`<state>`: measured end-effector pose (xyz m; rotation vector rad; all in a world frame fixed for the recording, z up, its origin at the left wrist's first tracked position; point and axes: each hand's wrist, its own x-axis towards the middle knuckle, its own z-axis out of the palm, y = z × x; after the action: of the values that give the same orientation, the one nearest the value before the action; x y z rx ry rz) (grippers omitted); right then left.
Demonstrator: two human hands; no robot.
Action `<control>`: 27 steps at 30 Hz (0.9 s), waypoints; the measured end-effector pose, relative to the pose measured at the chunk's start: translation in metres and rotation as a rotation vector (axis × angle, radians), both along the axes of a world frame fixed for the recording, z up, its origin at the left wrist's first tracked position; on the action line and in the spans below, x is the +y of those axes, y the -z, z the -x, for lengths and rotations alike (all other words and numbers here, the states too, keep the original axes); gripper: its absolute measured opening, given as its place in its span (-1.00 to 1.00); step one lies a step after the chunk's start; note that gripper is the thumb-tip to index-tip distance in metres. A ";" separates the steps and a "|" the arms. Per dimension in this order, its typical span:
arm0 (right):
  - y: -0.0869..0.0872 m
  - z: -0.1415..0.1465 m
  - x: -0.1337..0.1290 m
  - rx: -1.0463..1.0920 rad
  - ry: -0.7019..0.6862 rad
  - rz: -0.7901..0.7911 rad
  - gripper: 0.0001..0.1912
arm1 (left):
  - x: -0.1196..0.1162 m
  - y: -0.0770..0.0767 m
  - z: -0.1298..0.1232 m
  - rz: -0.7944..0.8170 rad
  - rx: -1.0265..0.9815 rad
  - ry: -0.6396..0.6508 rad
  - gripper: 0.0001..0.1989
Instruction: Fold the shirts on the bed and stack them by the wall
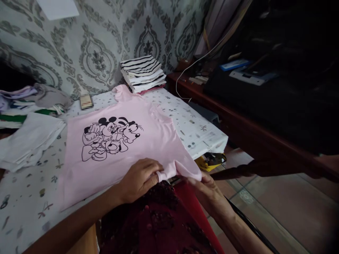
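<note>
right hand (208, 187): partly lost in shadow and behind cloth, fingertips hard to make out; pinches the sleeve end of the near side between thumb and fingers.
left hand (140, 179): shows its back, with some fingertips hidden by a fold; pinches the near edge between thumb and curled fingers.
pink shirt (148, 144): lies spread on the table (212, 137), beyond and to the left of the right hand, touching both hands; rises in a small bunched fold between the 2 hands, hanging past the table's near edge there; bears a black outline print (111, 137) of cartoon figures, facing up.
small square item (86, 101): pixelated and unreadable; sits just beyond the shirt's far edge.
clothes pile (26, 102): cut off at the left; mixes grey, lilac, green and white.
white cloth (31, 141): cut off at the left too; lies folded in front of the pile.
folded stack (143, 74): stands at the far corner by the patterned wall (97, 49), with black and white stripes on top.
yellow bag (210, 162): mostly hidden under the table's right edge.
dark furniture (265, 116): too dim to tell in detail; holds a blue item (234, 65) and a grey item (251, 77).
white sheet (58, 7): cut off at the top.
</note>
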<state>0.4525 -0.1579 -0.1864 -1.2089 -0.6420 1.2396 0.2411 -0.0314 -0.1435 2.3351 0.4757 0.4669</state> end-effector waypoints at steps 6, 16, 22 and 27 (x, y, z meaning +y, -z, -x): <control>-0.003 0.007 -0.003 -0.448 0.193 -0.109 -0.82 | -0.014 0.004 0.011 0.021 -0.003 -0.033 -0.74; -0.021 -0.002 0.004 -0.421 0.232 -0.164 -0.66 | -0.014 -0.002 -0.001 0.388 -0.220 -0.230 -0.69; -0.018 -0.011 0.002 -0.595 0.293 -0.082 -0.63 | -0.016 -0.009 0.015 0.351 -0.061 -0.192 -0.80; -0.012 -0.021 -0.003 -0.794 0.173 0.019 -0.58 | -0.012 -0.012 0.050 0.037 0.086 -0.249 -0.81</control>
<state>0.4736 -0.1612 -0.1740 -1.7390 -1.0675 0.5889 0.1914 -0.0438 -0.1318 2.2770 0.8153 0.4699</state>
